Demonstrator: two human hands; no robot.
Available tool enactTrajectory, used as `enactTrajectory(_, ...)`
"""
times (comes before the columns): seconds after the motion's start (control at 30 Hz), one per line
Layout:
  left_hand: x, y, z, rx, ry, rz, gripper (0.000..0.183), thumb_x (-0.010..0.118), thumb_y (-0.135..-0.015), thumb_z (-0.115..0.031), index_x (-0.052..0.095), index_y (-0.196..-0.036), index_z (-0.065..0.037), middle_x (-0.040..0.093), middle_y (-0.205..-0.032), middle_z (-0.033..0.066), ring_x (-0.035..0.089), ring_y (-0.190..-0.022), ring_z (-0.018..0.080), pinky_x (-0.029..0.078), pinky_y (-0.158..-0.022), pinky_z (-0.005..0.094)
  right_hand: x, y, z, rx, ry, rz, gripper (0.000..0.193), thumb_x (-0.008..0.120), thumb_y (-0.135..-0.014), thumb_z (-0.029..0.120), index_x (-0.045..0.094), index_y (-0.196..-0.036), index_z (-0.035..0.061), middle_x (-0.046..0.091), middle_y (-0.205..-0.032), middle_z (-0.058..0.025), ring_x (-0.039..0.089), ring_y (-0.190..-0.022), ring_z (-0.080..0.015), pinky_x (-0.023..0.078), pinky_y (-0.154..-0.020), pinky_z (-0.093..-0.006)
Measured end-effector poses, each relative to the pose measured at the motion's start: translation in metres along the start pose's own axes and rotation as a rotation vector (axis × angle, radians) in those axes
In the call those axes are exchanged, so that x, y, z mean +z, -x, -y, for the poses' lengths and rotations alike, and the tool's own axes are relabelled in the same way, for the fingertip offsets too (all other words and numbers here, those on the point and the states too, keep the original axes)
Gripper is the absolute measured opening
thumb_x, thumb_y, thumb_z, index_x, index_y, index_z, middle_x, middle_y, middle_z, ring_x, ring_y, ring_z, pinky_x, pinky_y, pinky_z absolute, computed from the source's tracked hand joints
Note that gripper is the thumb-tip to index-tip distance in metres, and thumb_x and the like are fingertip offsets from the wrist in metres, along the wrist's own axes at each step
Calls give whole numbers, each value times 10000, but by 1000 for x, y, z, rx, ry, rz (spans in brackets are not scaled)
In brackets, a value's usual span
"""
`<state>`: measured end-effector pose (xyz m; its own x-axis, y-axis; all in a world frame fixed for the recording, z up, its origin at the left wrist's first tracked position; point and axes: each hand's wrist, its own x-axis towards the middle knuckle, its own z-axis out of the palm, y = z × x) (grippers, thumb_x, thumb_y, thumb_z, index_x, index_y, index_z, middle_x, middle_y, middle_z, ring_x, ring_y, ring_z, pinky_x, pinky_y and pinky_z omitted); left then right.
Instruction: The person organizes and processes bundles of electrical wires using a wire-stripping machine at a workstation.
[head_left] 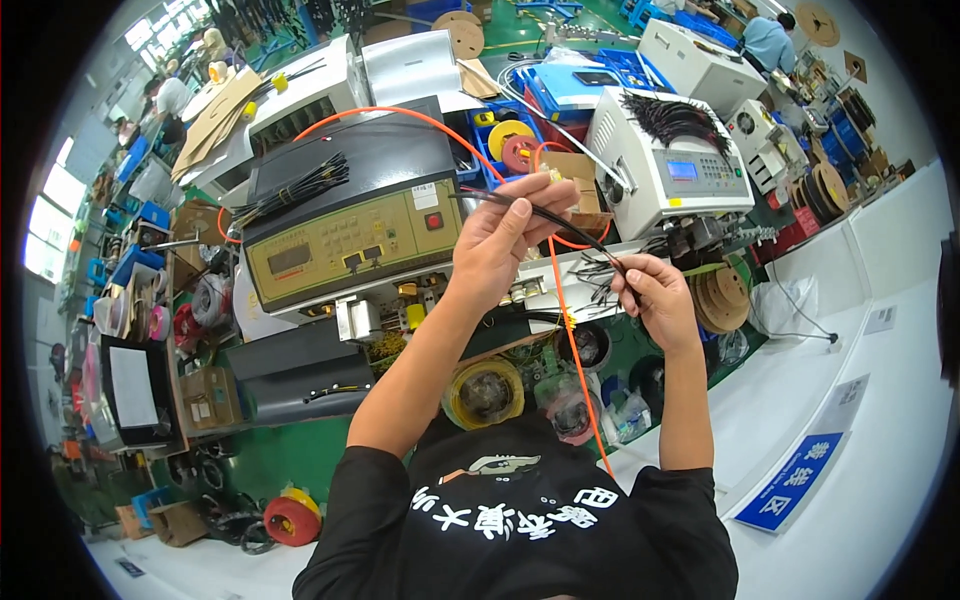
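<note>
A thin bundle of black wires (576, 226) stretches between my two hands in front of the bench machines. My left hand (505, 238) grips it with the thumb pressed over the wires, and one end sticks out to the left. Lower and to the right, my right hand (652, 292) pinches the other end between thumb and fingers. Loose dark wire ends (598, 280) show beside the right fingers; whether they belong to this bundle I cannot tell.
A machine with a gold control panel (350, 245) fills the left of the bench, black wires (300, 190) lying on top. On the right, a white machine (690, 175) carries more wires. An orange hose (562, 300) runs down past my hands. Wire coils (484, 392) sit below.
</note>
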<state>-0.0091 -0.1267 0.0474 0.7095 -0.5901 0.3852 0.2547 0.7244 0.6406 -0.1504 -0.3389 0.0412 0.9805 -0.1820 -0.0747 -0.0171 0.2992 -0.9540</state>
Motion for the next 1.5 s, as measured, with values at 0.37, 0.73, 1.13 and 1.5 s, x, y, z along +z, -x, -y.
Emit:
enactTrajectory(0.37, -2, 10, -15, 46, -39, -126, 384, 386, -1059, -132, 423, -1388, 64, 523, -1384, 259, 509, -1305, 382, 440, -1098, 484, 6, 19, 8, -130, -17, -17, 312, 652, -903, 21, 633, -1206, -50, 713, -1045, -166, 652, -770, -136, 546, -727, -265)
enactTrajectory(0.73, 0, 14, -9, 60, -40, -234, 356, 415, -1055, -143, 463, -1347, 55, 536, -1378, 241, 529, -1280, 393, 467, -1081, 489, 0, 27, 4, -103, -268, 99, 385, 524, -1011, 168, 547, -1306, -78, 649, -1212, -236, 706, -958, -257, 573, -829, -328)
enactTrajectory(1.13, -5, 9, -4, 55, -10, -259, 344, 436, -1051, -150, 487, -1332, 43, 541, -1370, 247, 531, -1277, 397, 484, -1061, 486, -5, 23, 3, -77, -400, 112, 480, 406, -1058, 272, 522, -1288, -133, 629, -1206, -280, 686, -1026, -340, 571, -888, -394)
enactTrajectory(1.5, -13, 10, 1, 52, -83, -264, 328, 448, -1047, -143, 500, -1327, 19, 583, -1334, 217, 555, -1261, 370, 484, -1055, 479, 3, 13, -4, -70, -74, -8, 385, 621, -927, 16, 564, -1294, -86, 670, -1184, -178, 704, -995, -251, 584, -843, -310)
